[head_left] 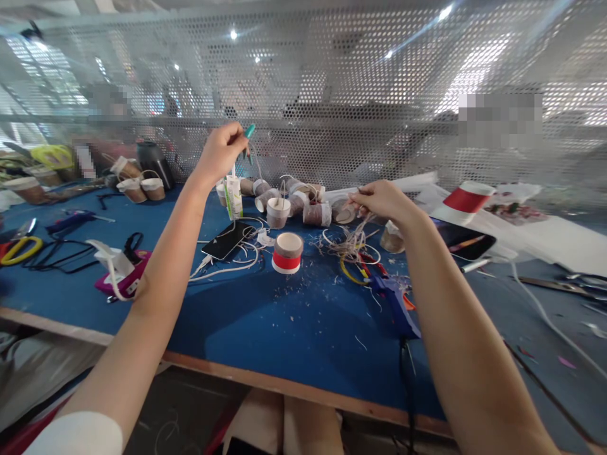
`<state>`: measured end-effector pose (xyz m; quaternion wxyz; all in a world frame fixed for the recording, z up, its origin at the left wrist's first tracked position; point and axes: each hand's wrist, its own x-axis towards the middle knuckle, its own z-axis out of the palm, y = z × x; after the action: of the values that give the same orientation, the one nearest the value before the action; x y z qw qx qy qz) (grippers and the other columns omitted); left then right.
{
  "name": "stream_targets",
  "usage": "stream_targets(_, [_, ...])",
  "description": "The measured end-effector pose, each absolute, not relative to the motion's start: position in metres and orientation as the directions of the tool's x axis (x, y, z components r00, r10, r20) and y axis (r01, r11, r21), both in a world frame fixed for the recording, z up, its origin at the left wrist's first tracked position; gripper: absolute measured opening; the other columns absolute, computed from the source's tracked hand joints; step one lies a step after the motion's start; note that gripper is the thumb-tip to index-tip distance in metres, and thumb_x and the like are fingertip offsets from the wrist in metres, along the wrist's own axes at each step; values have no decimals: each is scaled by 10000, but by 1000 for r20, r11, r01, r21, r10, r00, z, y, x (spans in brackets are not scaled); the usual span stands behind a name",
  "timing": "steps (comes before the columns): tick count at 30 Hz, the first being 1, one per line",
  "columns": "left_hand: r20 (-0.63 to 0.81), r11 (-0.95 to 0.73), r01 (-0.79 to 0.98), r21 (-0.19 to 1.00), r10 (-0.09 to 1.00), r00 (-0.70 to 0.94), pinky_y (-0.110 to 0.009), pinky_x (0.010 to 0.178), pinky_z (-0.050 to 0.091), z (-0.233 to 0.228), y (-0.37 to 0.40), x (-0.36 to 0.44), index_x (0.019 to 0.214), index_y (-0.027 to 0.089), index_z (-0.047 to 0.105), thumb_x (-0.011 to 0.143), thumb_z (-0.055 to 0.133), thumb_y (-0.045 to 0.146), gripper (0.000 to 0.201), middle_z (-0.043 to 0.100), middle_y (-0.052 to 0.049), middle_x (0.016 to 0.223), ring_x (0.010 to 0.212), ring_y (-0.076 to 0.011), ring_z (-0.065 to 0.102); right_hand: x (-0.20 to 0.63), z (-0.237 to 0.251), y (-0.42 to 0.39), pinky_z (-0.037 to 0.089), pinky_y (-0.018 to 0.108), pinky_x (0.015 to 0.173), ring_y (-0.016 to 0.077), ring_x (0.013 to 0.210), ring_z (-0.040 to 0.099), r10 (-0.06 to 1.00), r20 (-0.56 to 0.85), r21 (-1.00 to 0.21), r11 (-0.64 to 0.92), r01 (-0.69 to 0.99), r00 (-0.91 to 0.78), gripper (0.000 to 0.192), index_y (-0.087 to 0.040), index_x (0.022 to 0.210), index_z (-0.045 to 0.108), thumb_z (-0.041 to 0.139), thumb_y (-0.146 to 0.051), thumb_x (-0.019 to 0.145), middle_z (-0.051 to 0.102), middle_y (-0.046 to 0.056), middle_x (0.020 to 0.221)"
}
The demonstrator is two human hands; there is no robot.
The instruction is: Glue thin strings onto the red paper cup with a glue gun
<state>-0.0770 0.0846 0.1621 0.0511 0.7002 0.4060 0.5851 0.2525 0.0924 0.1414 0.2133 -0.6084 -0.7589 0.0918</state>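
Both our forearms reach out over the blue desk [294,328]. Our left hand [220,151] is raised above the desk, pinched around a teal-handled tool [248,134] with a thin string [256,161] hanging from it. Our right hand [384,201] sits lower and well to the right, fingers closed on a bundle of pale twine [349,243] that trails down to the desk. Between the hands stand small paper cups [277,212], and a red-banded cup [287,253] sits nearer us.

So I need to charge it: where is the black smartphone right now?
In the head view, the black smartphone lies flat on the blue table, left of centre, between the white cables and the red-banded paper cup.
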Motion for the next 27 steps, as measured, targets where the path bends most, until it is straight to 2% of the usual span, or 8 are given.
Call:
stream_targets(4, [752, -660, 521, 541, 658, 52, -272, 740, 397, 161, 79, -65, 613, 167, 533, 878, 589, 193, 273, 532, 12, 638, 707, -135, 542, 248, 143, 87, 553, 302, 707, 200, 725, 705, 923, 323, -440, 343, 830, -210, 189, -136, 785, 727, 591, -225, 883, 753, 91, 764])
stream_targets(8, [701, -621, 573, 534, 704, 110, -251, 699, 383, 157, 79, -63, 595, 171, 569, 837, 586, 122, 247, 569, 18, 610, 637, -114, 496, 245, 144, 84, 547, 320, 727, 224, 770, 706, 884, 417, -453, 404, 795, -212, 173, -146, 811, 753, 627, -256, 858, 760, 88, 776])
stream_targets(13, [666, -500, 721, 480, 742, 72, -263, 672, 372, 151, 86, -75, 557, 177, 616, 745, 644, 89, 209, 507, 36, 510, 553, -109, 443, 243, 147, 80, 517, 323, 723, 225, 746, 694, 887, 412, -405, 383, 830, -208, 205, -156, 781, 758, 630, -296, 862, 751, 78, 748])
stream_targets(16, [632, -420, 803, 424, 771, 70, -262, 681, 391, 150, 88, -78, 554, 180, 620, 718, 653, 119, 179, 559, 23, 552, 585, -115, 497, 243, 146, 80, 495, 320, 729, 219, 726, 681, 885, 413, -364, 378, 851, -216, 174, -168, 730, 752, 640, -238, 843, 735, 60, 702])
stream_targets(18, [526, -348, 861, 372, 843, 114, -259, 692, 411, 150, 87, -78, 597, 176, 652, 718, 651, 157, 122, 630, 1, 620, 642, -129, 560, 242, 145, 82, 482, 321, 726, 216, 708, 669, 879, 426, -355, 382, 853, -216, 157, -182, 700, 752, 654, -207, 820, 722, 43, 663])
stream_targets(22, [142, -183, 946, 268, 979, 149, -248, 703, 464, 147, 87, -75, 739, 173, 727, 699, 650, 176, 87, 739, -42, 830, 765, -170, 650, 242, 142, 85, 464, 323, 703, 211, 674, 646, 843, 487, -364, 436, 823, -231, 162, -196, 687, 762, 675, -252, 811, 704, 33, 617])
stream_targets(25, [-118, -68, 962, 263, 988, 102, -261, 673, 503, 141, 91, -74, 783, 160, 747, 687, 652, 159, 136, 755, -84, 928, 780, -200, 678, 240, 140, 84, 452, 316, 688, 202, 680, 635, 800, 531, -377, 518, 768, -279, 177, -199, 713, 774, 683, -316, 810, 723, 34, 657])
stream_targets(27, [-204, -35, 967, 254, 975, 89, -282, 663, 518, 136, 94, -76, 772, 153, 757, 662, 675, 147, 137, 760, -107, 909, 767, -219, 687, 238, 139, 83, 443, 310, 679, 187, 664, 615, 790, 533, -397, 551, 734, -304, 176, -201, 721, 777, 687, -326, 806, 721, 25, 657])
